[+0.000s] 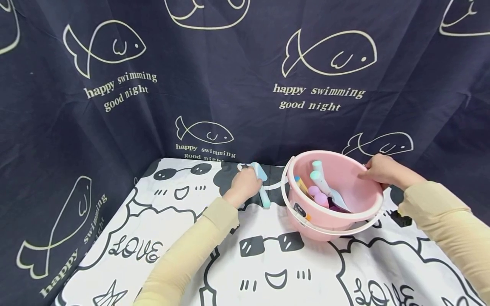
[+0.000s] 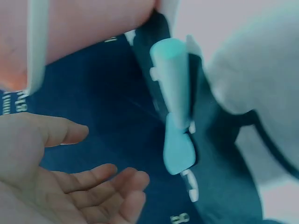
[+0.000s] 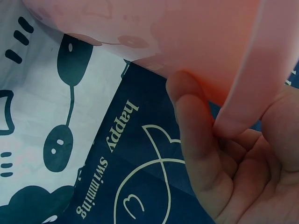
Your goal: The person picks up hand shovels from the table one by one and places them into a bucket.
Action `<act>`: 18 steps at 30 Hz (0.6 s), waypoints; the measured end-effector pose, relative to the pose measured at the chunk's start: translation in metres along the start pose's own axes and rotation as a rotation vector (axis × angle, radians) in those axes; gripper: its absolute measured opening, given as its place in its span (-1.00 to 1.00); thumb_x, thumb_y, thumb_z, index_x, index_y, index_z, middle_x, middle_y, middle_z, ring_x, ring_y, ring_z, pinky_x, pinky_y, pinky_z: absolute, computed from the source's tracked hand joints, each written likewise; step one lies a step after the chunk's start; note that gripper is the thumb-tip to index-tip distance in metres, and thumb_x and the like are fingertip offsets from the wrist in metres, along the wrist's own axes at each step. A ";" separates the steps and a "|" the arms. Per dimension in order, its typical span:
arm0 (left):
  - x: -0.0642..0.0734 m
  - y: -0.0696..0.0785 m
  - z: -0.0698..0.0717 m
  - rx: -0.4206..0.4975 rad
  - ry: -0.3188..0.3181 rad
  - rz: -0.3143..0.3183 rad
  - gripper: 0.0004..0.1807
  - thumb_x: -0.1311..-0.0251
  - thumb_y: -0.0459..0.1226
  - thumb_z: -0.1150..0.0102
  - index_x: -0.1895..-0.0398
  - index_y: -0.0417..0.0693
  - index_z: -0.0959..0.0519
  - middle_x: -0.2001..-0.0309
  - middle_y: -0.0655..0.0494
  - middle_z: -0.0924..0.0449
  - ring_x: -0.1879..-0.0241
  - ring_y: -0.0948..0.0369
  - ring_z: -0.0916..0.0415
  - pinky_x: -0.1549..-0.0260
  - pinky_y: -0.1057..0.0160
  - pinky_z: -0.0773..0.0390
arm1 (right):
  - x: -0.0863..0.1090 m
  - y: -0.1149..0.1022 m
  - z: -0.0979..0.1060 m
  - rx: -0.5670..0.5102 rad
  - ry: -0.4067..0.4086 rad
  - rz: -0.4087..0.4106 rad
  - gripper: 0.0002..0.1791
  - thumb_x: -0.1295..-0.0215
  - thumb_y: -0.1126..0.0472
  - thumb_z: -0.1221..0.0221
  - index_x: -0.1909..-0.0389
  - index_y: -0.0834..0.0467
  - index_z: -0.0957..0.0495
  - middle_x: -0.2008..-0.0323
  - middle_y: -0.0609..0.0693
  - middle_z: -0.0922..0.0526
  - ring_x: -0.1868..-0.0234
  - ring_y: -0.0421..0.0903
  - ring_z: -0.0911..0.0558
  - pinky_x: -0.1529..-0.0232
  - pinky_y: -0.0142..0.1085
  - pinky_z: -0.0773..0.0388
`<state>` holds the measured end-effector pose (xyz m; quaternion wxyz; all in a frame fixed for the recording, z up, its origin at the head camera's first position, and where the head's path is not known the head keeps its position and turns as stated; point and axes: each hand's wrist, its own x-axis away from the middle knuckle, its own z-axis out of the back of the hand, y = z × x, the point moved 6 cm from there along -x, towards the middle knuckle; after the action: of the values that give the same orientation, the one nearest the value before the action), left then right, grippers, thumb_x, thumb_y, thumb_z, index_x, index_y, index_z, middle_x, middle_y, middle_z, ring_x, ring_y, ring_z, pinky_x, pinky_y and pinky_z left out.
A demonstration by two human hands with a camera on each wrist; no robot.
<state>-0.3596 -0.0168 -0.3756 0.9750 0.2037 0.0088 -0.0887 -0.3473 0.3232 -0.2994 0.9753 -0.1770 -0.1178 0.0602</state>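
A pink bucket [image 1: 325,222] tilts over the right half of the cloth. My right hand [image 1: 384,171] grips its rim at the far right, with fingers bent under the lip in the right wrist view. Inside lie mint-tipped white handles [image 1: 321,183] and purple round pieces [image 1: 320,198]. Left of the bucket, a small spatula-like tool [image 1: 264,198] with a light-blue head and mint-ended white handle lies on the cloth. My left hand [image 1: 246,186] hovers beside it. In the left wrist view, its loosely bent fingers [image 2: 96,177] stand apart from the tool [image 2: 174,77] and hold nothing.
The white patterned cloth [image 1: 172,229] covers the table. Behind it and along the left hangs a dark blue curtain [image 1: 237,85] with fish drawings. A white bail handle [image 1: 285,187] hangs loose around the bucket's front.
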 end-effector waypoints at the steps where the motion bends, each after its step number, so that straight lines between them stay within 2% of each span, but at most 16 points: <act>1: -0.002 -0.001 -0.005 0.009 -0.029 0.023 -0.58 -0.24 -0.14 -0.06 0.04 -0.35 -0.48 0.26 -0.13 -0.58 0.41 0.09 -0.52 0.50 0.22 -0.51 | 0.000 0.000 0.000 0.000 0.001 0.001 -0.68 -0.12 0.17 -0.21 0.46 0.44 -0.57 0.74 -0.01 -0.54 0.74 -0.15 -0.58 0.66 -0.25 -0.56; 6: -0.009 -0.003 -0.028 0.037 -0.165 0.137 -0.61 -0.23 -0.10 -0.07 0.09 -0.27 -0.54 0.23 -0.09 -0.60 0.39 0.11 -0.52 0.49 0.22 -0.49 | 0.001 0.000 0.000 -0.004 0.001 0.002 -0.68 -0.12 0.18 -0.21 0.45 0.45 -0.57 0.73 -0.01 -0.54 0.74 -0.15 -0.58 0.66 -0.25 -0.56; 9: -0.013 0.000 -0.039 0.012 -0.201 0.149 -0.65 -0.21 -0.11 -0.08 0.18 -0.23 -0.59 0.24 -0.07 -0.59 0.36 0.10 -0.52 0.38 0.19 -0.53 | 0.001 -0.001 -0.001 -0.002 0.002 0.000 -0.68 -0.12 0.18 -0.21 0.46 0.44 -0.57 0.74 -0.02 -0.54 0.74 -0.15 -0.58 0.66 -0.25 -0.56; 14: -0.019 0.007 -0.051 -0.032 -0.228 0.128 -0.67 -0.18 -0.14 -0.05 0.20 -0.24 -0.60 0.20 -0.08 -0.59 0.29 0.10 -0.53 0.21 0.19 -0.55 | 0.000 -0.001 0.000 0.002 0.006 0.002 -0.68 -0.12 0.17 -0.22 0.46 0.43 -0.57 0.74 -0.02 -0.53 0.74 -0.16 -0.57 0.66 -0.25 -0.55; 18: -0.022 0.007 -0.057 -0.039 -0.203 0.153 -0.64 -0.17 -0.15 -0.07 0.15 -0.26 -0.61 0.15 -0.09 -0.60 0.22 0.09 -0.56 0.15 0.19 -0.55 | 0.000 -0.001 0.000 0.000 0.011 0.006 -0.68 -0.12 0.17 -0.21 0.46 0.43 -0.58 0.74 -0.03 -0.53 0.74 -0.16 -0.56 0.66 -0.25 -0.55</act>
<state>-0.3793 0.0163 -0.4235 0.9785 0.1749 -0.1035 -0.0342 -0.3474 0.3218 -0.2993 0.9757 -0.1778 -0.1118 0.0621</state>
